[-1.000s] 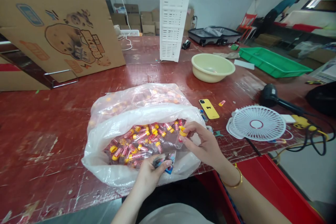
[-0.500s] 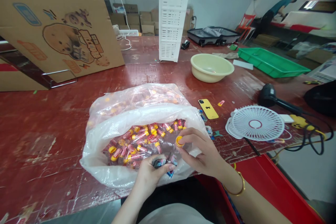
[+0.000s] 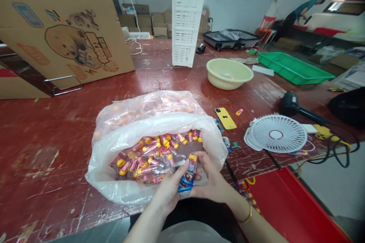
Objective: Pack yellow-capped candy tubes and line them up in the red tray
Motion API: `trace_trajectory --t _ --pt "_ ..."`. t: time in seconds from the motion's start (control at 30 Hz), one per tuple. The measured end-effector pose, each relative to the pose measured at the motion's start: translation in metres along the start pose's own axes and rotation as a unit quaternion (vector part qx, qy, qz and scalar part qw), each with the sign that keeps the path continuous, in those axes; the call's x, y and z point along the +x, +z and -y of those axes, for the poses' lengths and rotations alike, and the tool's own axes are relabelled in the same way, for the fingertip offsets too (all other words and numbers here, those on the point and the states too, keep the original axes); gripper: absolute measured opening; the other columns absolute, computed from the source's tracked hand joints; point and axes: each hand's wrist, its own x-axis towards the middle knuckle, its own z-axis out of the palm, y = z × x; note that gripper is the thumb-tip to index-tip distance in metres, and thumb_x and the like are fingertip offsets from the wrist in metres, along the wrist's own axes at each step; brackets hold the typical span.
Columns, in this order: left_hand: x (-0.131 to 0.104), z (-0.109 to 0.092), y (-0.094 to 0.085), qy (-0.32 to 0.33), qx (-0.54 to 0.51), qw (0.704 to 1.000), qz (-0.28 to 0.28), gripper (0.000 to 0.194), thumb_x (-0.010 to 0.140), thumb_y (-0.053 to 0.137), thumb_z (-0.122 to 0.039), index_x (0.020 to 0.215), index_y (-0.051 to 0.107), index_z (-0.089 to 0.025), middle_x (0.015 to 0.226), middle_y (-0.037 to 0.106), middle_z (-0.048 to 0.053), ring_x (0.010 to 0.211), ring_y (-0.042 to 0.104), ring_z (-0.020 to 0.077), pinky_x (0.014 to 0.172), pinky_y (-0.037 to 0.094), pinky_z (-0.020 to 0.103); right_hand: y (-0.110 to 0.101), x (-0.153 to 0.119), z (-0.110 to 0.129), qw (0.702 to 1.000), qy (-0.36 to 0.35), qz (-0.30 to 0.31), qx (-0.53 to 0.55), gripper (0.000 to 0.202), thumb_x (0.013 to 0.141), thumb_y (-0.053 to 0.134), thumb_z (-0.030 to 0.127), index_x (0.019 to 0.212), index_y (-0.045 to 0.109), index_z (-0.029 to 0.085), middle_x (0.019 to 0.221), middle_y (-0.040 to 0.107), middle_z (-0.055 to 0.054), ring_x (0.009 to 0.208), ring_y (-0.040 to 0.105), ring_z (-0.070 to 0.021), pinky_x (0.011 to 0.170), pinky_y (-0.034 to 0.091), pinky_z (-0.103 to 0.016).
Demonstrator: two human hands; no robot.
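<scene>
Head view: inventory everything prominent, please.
held tube: one, yellow-capped, in hands
packet: one, blue, in hands
loose tubes: many, red/yellow, in sack
sack: one, white, centre
table: one, dark red, beneath
smartphone: one, yellow, beside sack
fan: one, white, right
hair dryer: one, black, right
basin: one, cream, beyond smartphone
tray: one, green, right
rack: one, white, behind sack
suitcase: one, grey, back
carton: one, brown, left
left hand: one, bare, centre
right hand: one, bare, centre

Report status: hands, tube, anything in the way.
Left hand holds blue packet; right hand at yellow-capped tube. Hands at near side of open sack. Nothing seen blocking them.
</scene>
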Motion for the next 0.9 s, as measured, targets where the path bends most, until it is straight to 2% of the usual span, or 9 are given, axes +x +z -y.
trace_trajectory --t 0.07,0.13,0.2,0.3,0.4,0.63,0.9 --pt "0.001 0.000 0.003 0.010 0.004 1.000 0.013 0.030 0.078 0.067 -0.040 0.086 0.073 -0.011 0.074 0.074 0.009 0.063 0.066 0.0172 0.053 0.051 0.024 0.010 -0.005 -0.002 0.999 0.016 -0.035 -0.003 0.074 0.056 0.084 0.023 0.111 0.034 0.029 0.098 0.050 -0.001 0.083 0.056 -0.0162 0.071 0.051 -0.030" --pt "0.001 0.002 0.002 0.037 0.023 0.999 0.030 0.030 0.078 0.067 -0.039 0.085 0.073 -0.011 0.073 0.074 0.008 0.063 0.067 0.0171 0.054 0.050 0.023 0.016 -0.006 -0.006 0.996 0.002 -0.088 -0.023 0.067 0.060 0.078 0.017 0.107 0.032 0.029 0.096 0.047 0.000 0.079 0.055 -0.0141 0.066 0.050 -0.028" --pt "0.000 0.004 -0.003 0.065 0.046 0.996 0.038 0.025 0.075 0.071 -0.034 0.088 0.073 -0.012 0.075 0.075 0.007 0.065 0.067 0.0172 0.061 0.050 0.024 0.018 -0.005 -0.009 0.990 -0.043 -0.120 -0.060 0.061 0.062 0.072 0.013 0.105 0.032 0.027 0.098 0.045 -0.001 0.084 0.054 -0.0150 0.072 0.049 -0.029" --pt "-0.003 0.006 -0.007 0.084 0.070 0.994 0.031 0.025 0.068 0.078 -0.030 0.087 0.074 -0.014 0.082 0.076 0.006 0.074 0.068 0.0193 0.075 0.050 0.028 0.017 -0.005 -0.011 0.985 -0.088 -0.115 -0.092 0.062 0.061 0.069 0.009 0.108 0.032 0.026 0.102 0.043 -0.002 0.092 0.051 -0.0166 0.082 0.046 -0.032" --pt "-0.006 0.006 -0.007 0.089 0.065 0.994 0.024 0.025 0.065 0.079 -0.030 0.083 0.075 -0.014 0.083 0.076 0.007 0.078 0.068 0.0212 0.082 0.048 0.032 0.017 -0.006 -0.011 0.986 -0.096 -0.108 -0.084 0.063 0.060 0.067 0.009 0.109 0.031 0.026 0.103 0.042 -0.003 0.094 0.051 -0.0168 0.083 0.046 -0.033" --pt "-0.010 0.006 0.000 0.080 0.062 0.995 0.026 0.028 0.065 0.080 -0.030 0.088 0.075 -0.015 0.075 0.076 0.005 0.070 0.066 0.0181 0.073 0.049 0.028 0.016 -0.010 -0.012 0.982 -0.111 -0.114 -0.098 0.061 0.058 0.068 0.009 0.105 0.033 0.026 0.104 0.044 -0.004 0.095 0.051 -0.0180 0.079 0.047 -0.030" --pt "-0.010 0.011 0.000 0.081 0.052 0.995 0.020 0.032 0.061 0.082 -0.030 0.087 0.074 -0.014 0.077 0.075 0.006 0.077 0.066 0.0204 0.076 0.048 0.030 0.015 -0.015 -0.015 0.981 -0.117 -0.117 -0.103 0.061 0.058 0.070 0.010 0.104 0.034 0.025 0.104 0.045 -0.004 0.093 0.052 -0.0183 0.078 0.048 -0.030"
